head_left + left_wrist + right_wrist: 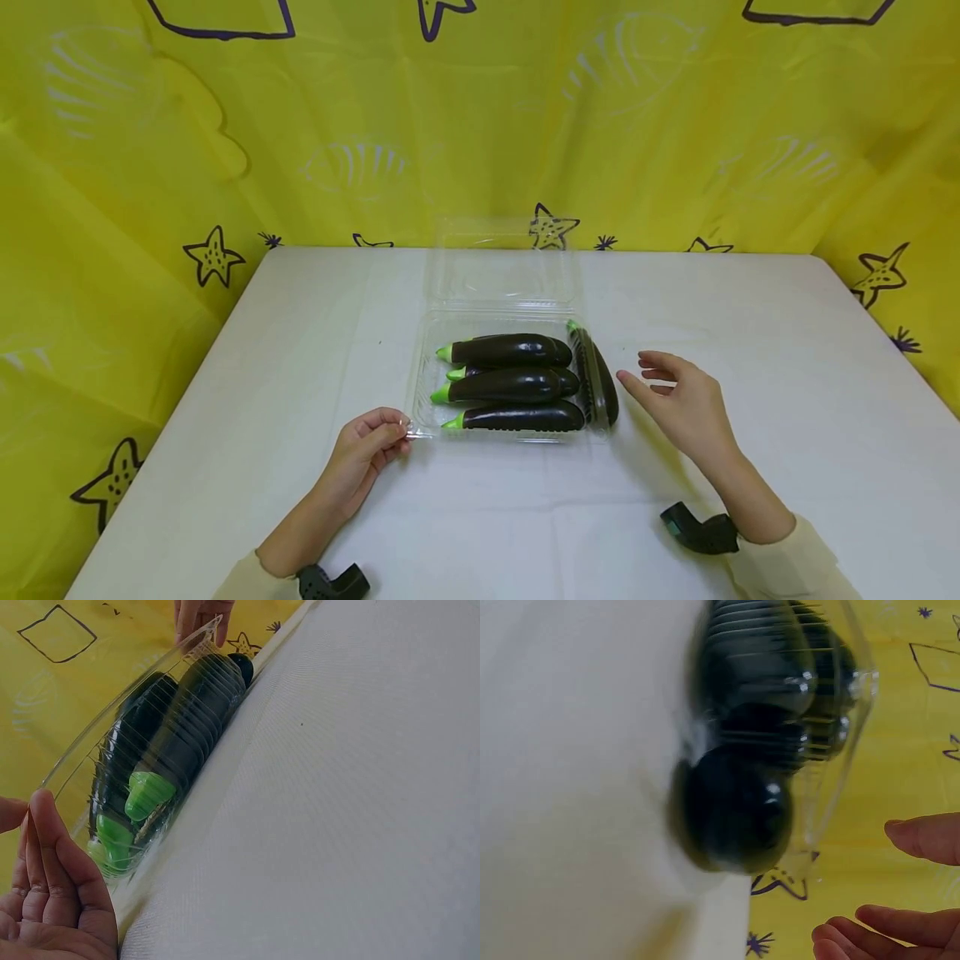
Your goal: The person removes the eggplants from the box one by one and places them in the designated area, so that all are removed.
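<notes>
A clear plastic clamshell box lies on the table with its lid folded back. Several dark eggplants with green stem ends are piled inside. One more eggplant lies outside, along the box's right wall; its rounded end fills the middle of the right wrist view. My left hand pinches the box's near left corner between thumb and fingers, seen also in the left wrist view. To the right of the outer eggplant, my right hand is held with thumb and fingers apart, touching nothing.
A white cloth covers the table. Yellow patterned curtain hangs behind it and along both sides. Each wrist carries a black device near the sleeve. The raised lid stands toward the table's back edge.
</notes>
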